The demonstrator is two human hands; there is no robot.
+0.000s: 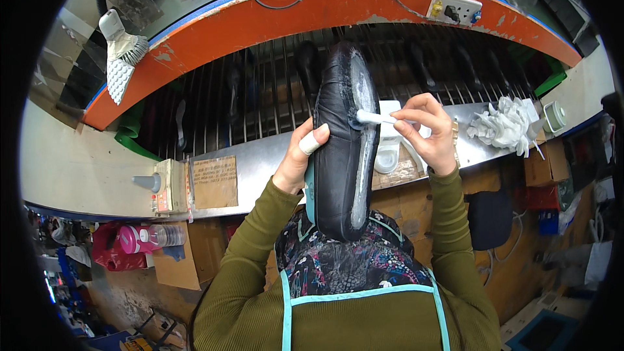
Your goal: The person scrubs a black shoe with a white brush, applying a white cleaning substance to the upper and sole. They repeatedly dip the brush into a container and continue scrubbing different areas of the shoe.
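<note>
A black leather shoe upper point(337, 156) stands lengthwise before me, stretched over a teal last point(310, 188) that shows along its left side. A whitish coated strip runs down its underside, which faces right. My left hand point(305, 149) grips the shoe's left side, white tape wrapped around the thumb. Between the thumb and fingers of my right hand point(426, 131) is a small white-handled brush point(377, 117). The brush's tip touches the underside's edge near the middle; its bristles are hard to make out. Behind it, white containers point(388, 149) sit on the metal ledge.
A conveyor of metal rods point(273, 78) carries several dark shoe parts under an orange beam point(214, 52). Crumpled white cloth or paper point(504, 127) lies on the ledge at right. A cardboard piece point(214, 182) is at left, and a white scrubbing brush point(120, 52) hangs at upper left.
</note>
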